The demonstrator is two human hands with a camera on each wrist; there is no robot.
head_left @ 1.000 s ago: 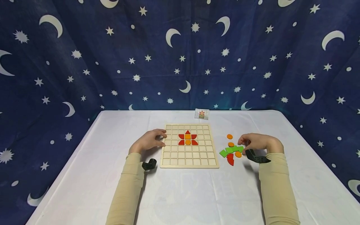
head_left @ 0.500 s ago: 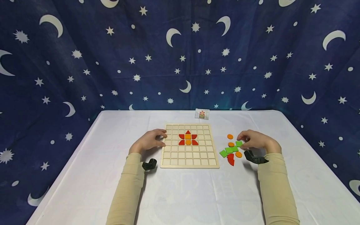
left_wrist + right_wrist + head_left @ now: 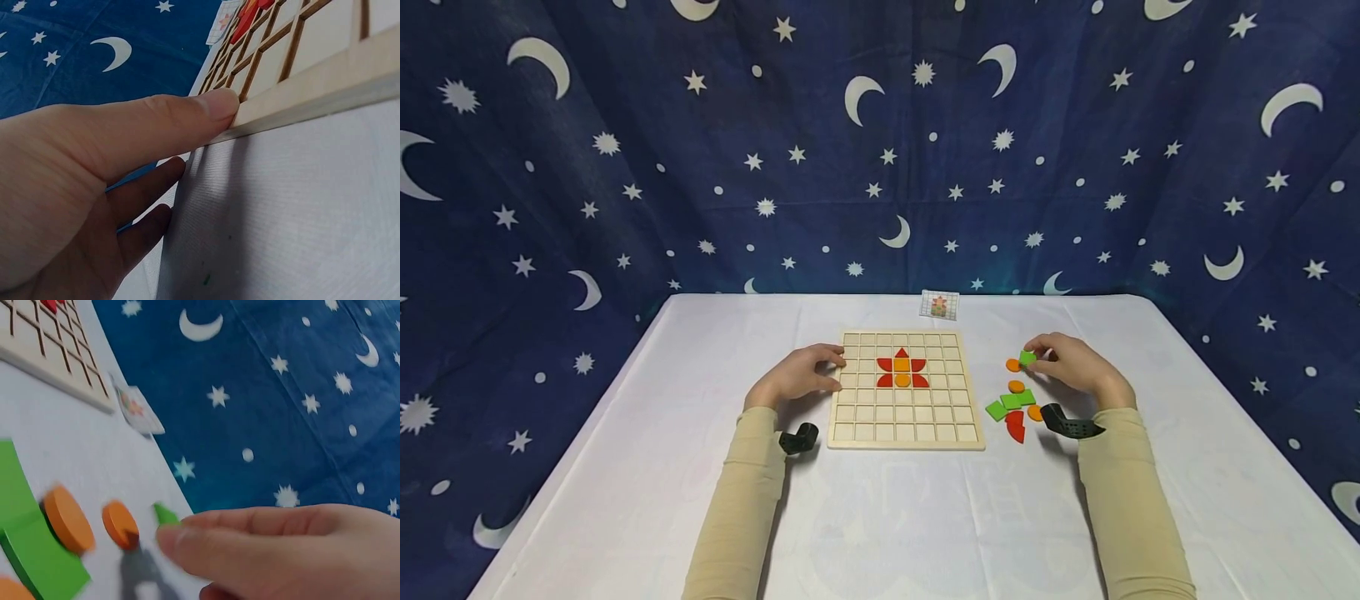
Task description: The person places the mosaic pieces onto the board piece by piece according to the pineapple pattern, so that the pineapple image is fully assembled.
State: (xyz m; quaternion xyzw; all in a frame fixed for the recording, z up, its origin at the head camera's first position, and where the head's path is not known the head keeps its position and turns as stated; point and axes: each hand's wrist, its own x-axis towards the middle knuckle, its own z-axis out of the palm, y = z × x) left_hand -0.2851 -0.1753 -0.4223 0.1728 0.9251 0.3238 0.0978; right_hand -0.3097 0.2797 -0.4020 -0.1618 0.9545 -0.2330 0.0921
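Note:
My right hand (image 3: 1073,363) pinches a green square tile (image 3: 1027,357) between thumb and fingers, above the table beside an orange round tile (image 3: 1013,365). In the right wrist view the green tile (image 3: 165,514) pokes out past my thumb. My left hand (image 3: 797,374) rests at the left edge of the wooden grid board (image 3: 906,444), its thumb (image 3: 219,104) touching the frame's rim. On the board, red pieces (image 3: 902,353) surround an orange square (image 3: 901,365) and an orange round piece (image 3: 902,380) in a flower shape.
Right of the board lie several green squares (image 3: 996,410), more orange rounds (image 3: 1016,387) and red quarter-round pieces (image 3: 1015,431). A small picture card (image 3: 939,305) lies behind the board on the white-covered table (image 3: 880,517). A starry blue curtain (image 3: 820,208) hangs behind.
My right hand has picked up a green square from the end of the row and moved it up and to the left, near the far orange round. The left hand has stayed put.

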